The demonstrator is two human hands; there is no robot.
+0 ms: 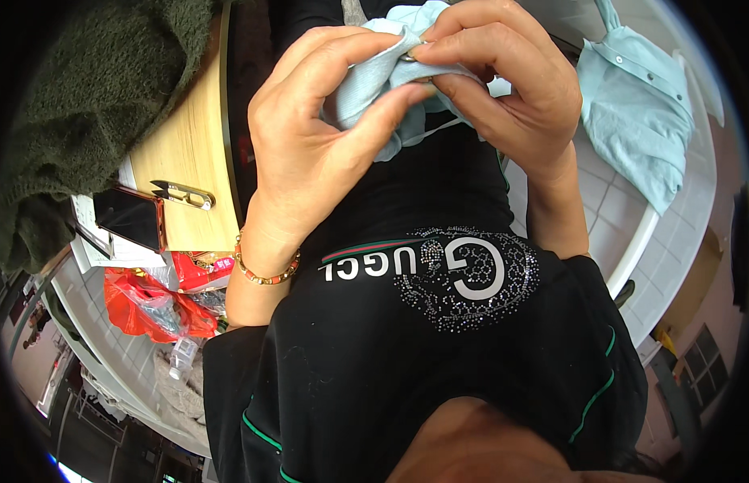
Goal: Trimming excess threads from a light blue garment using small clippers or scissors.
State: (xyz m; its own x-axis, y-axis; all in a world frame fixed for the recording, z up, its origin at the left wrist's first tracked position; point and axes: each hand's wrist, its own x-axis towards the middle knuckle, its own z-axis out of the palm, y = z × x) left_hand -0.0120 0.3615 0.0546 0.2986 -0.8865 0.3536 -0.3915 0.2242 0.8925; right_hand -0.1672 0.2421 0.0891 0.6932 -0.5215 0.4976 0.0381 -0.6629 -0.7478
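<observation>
Both hands hold a bunched piece of light blue cloth (362,88) up in front of my lap. My left hand (314,121) pinches it from the left, thumb below and fingers above. Across from it, my right hand (511,80) grips a folded edge between thumb and fingertips. A small shiny round piece, perhaps a button or snap, shows between the fingertips; the fingers partly cover it. The fingertips of the two hands are close together. Near my right hand, a light blue garment (636,105) with a row of buttons hangs over a white rim.
On the wooden table (181,145) at left lie thread snips (183,194), a dark phone (131,217) and papers. A dark green knitted fabric (92,88) covers its far left. Below are a red plastic bag (153,302) and a clear bottle (183,357). A white curved rim (636,253) runs along the right.
</observation>
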